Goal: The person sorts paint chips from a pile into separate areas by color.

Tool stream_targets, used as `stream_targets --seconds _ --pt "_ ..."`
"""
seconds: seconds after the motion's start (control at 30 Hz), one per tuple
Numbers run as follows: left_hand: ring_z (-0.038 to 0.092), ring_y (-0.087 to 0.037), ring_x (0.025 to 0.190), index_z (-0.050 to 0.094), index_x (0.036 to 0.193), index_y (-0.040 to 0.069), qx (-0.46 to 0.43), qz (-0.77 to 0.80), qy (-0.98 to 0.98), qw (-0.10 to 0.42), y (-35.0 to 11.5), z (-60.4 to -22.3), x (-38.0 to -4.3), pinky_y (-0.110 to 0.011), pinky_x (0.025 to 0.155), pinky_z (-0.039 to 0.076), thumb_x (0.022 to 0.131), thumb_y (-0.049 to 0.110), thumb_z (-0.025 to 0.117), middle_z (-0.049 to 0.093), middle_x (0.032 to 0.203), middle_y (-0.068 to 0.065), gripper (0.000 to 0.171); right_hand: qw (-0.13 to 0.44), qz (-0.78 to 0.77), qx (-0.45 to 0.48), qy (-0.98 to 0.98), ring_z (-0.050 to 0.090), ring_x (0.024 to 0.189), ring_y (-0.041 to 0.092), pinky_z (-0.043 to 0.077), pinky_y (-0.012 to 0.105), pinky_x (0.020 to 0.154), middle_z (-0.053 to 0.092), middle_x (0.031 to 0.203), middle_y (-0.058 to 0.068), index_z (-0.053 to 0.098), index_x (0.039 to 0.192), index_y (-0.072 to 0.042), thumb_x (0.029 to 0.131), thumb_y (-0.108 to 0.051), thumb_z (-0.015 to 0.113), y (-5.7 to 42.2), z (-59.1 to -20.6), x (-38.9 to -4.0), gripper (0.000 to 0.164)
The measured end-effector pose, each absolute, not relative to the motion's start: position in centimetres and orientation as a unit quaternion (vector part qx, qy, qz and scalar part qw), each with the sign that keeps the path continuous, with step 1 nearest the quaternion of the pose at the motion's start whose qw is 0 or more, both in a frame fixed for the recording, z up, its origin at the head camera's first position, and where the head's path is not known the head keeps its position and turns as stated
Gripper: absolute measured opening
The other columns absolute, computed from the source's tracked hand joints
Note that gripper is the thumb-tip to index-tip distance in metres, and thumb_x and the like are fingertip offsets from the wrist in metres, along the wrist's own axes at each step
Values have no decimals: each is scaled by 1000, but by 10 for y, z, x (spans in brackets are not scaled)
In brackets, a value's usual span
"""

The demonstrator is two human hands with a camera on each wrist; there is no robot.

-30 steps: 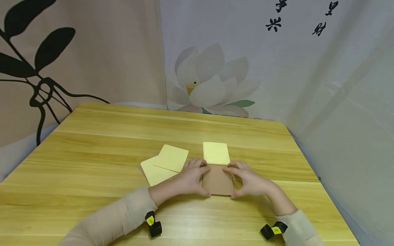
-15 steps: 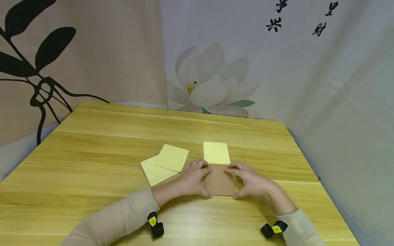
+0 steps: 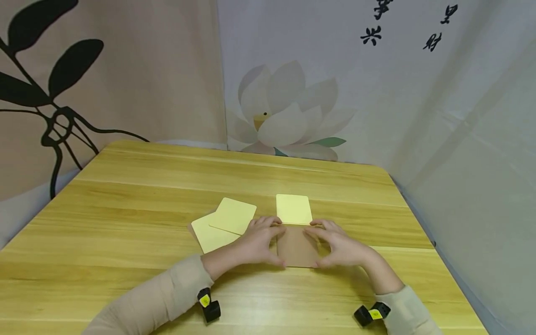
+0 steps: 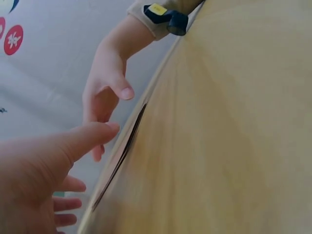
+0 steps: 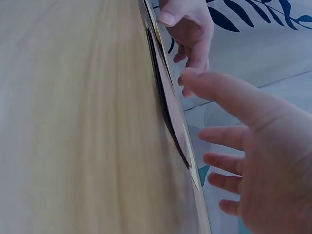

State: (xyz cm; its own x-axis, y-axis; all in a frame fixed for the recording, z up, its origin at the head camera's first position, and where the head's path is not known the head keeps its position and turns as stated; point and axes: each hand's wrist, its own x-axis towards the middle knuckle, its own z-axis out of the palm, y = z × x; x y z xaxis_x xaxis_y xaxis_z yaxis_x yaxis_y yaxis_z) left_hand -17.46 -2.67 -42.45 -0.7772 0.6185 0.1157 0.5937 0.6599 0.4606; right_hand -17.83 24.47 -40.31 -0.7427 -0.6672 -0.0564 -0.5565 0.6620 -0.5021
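Observation:
A brown square card (image 3: pixel 297 249) lies flat near the table's middle. My left hand (image 3: pixel 258 241) is at its left side and my right hand (image 3: pixel 342 244) at its right, thumbs by the near corners and fingers by the far ones. Neither hand is curled round it. In the right wrist view it shows edge-on as thin layers (image 5: pixel 171 105) with a dark edge; whether the fingertips touch it I cannot tell. A yellow square card (image 3: pixel 294 208) lies just beyond it. Beside my left hand, one yellow card (image 3: pixel 234 215) overlaps another yellow card (image 3: pixel 212 235).
A brownish edge (image 3: pixel 192 230) peeks out under the left pair of cards. The wooden table (image 3: pixel 167 177) stretches around everything. A curtain (image 3: pixel 301 37) with a printed lotus and characters hangs behind it. Black wrist devices (image 3: pixel 209 306) sit on both sleeves.
The brown card and both hands shift slightly right, then slightly back left. Both thumbs move a little and look blurred now. The yellow cards stay in place on the table.

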Motion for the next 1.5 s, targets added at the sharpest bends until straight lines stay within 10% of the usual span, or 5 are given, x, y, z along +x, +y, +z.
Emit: stream_targets --seconds 0.7,1.5 --pt "27 -32 134 48 141 8 340 257 904 22 -87 -417 -195 -56 103 19 69 52 81 36 148 -13 91 -11 -241 -307 921 29 133 34 25 58 102 36 144 14 43 145 -10 72 -39 82 196 -401 -179 88" --pt "25 -39 135 44 142 4 332 238 912 34 -144 -417 -228 -63 105 12 68 51 81 32 150 -16 95 10 -236 -296 925 23 136 34 19 56 107 31 149 17 39 146 -8 76 -53 75 126 -401 -198 91"
